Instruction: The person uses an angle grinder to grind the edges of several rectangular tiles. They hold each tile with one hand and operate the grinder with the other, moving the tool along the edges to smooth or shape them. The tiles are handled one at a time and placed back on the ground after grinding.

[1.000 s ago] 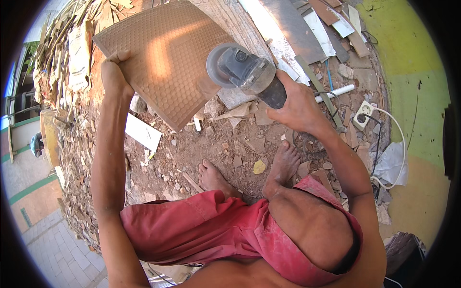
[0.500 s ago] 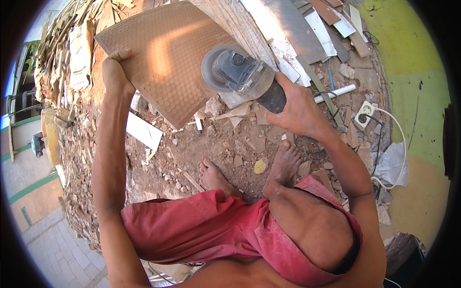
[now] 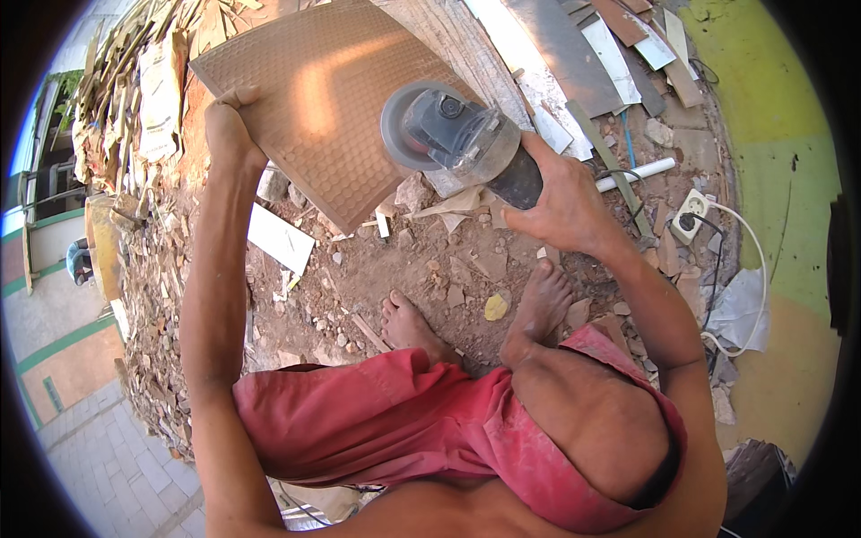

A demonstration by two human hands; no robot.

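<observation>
A brown textured panel (image 3: 305,117) with a raised round pattern stands tilted in front of me. At its left edge my left hand (image 3: 228,121) is closed, the thumb lying over the patterned face. My right hand (image 3: 569,197) is wrapped round the dark body of an angle grinder (image 3: 462,139). The grinder's round disc (image 3: 408,121) overlaps the right part of the panel in view; whether it touches the surface I cannot tell. Most fingers of both hands are hidden behind what they hold.
Rubble and a white board piece (image 3: 281,238) lie around my bare feet (image 3: 414,327). Planks and strips (image 3: 574,58) are stacked at the far right. A white socket block (image 3: 691,217) with cables lies right, beside a white pipe (image 3: 637,175). Scrap wood (image 3: 112,108) heaps up far left.
The whole view has shifted slightly, so everything appears a little further right. Both hands keep their holds on the panel and the grinder, whose disc stays over the panel's right part.
</observation>
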